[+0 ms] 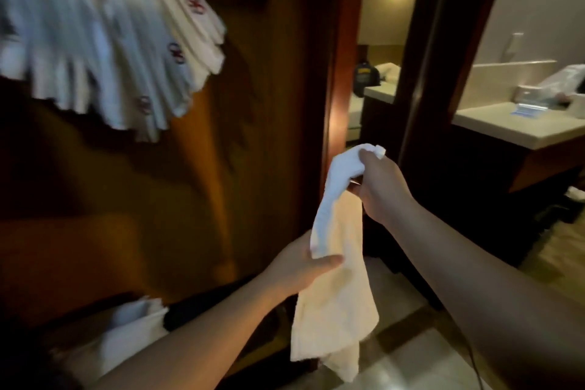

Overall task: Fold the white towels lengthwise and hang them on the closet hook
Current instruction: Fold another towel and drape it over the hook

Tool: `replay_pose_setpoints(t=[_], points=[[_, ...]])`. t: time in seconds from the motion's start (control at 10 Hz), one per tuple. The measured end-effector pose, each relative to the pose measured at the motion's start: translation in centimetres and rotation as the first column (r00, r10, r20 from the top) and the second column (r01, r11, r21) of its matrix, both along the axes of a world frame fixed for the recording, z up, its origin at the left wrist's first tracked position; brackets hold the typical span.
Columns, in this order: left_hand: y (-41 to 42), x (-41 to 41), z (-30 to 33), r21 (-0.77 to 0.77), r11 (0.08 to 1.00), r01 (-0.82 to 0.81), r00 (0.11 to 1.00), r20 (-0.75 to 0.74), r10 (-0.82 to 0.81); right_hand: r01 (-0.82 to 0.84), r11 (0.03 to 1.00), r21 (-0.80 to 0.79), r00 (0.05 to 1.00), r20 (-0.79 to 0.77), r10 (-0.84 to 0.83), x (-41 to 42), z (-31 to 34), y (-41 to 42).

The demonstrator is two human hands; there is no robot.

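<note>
We hold one narrow white terry towel (335,269), already doubled into a long strip, between our two hands; our right hand (378,187) grips its upper end in a closed fist, a small tuft of cloth poking out above the knuckles, while our left hand (302,266) pinches the strip lower down, thumb across the front and fingers behind; the two hands are apart, joined only by the cloth. The long axis of the strip runs from about one o'clock at the right hand down to about seven o'clock, and the free tail hangs below the left hand towards six o'clock, over the pale tiled floor (395,355).

The row of white folded towels with red marks (126,41) hangs at about ten o'clock from our hands, well apart and higher, against the dark wooden closet panel (269,104); the hook itself is not visible, so we cannot tell exactly where the strip must go. We judge that the lift will travel up and towards ten o'clock; the left hand is the nearer to that row, the right hand carries the top end. More white cloth (133,326) lies low at eight o'clock; a pale worktop (506,127) sits at two o'clock.
</note>
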State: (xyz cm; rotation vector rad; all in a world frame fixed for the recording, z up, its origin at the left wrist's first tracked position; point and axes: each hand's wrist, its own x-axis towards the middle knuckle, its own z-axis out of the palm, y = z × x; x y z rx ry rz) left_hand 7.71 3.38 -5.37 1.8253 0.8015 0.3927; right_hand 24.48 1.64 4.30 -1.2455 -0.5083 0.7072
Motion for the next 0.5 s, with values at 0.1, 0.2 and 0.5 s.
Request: replay_pose_setpoints(t=[0.1, 0.2, 0.5], points=[[1.4, -7.4, 0.3, 0.131, 0.983, -0.13, 0.986, -0.084, 0.142, 0.009, 1.0, 0.018, 1.0, 0.009, -0.01, -5.1, 0.9, 1.5], [3.1, -12.7, 2.2, 0.274, 0.93, -0.245, 0.956, -0.09, 0.278, 0.085, 0.995, -0.042, 0.994, 0.073, -0.082, -8.4, 2.0, 3.1], [10.6, -28.4, 6.5, 0.688, 0.666, -0.288, 0.697, -0.327, 0.639, 0.269, 0.961, -0.066, 0.912, 0.339, -0.232, -15.1, 5.2, 6.8]])
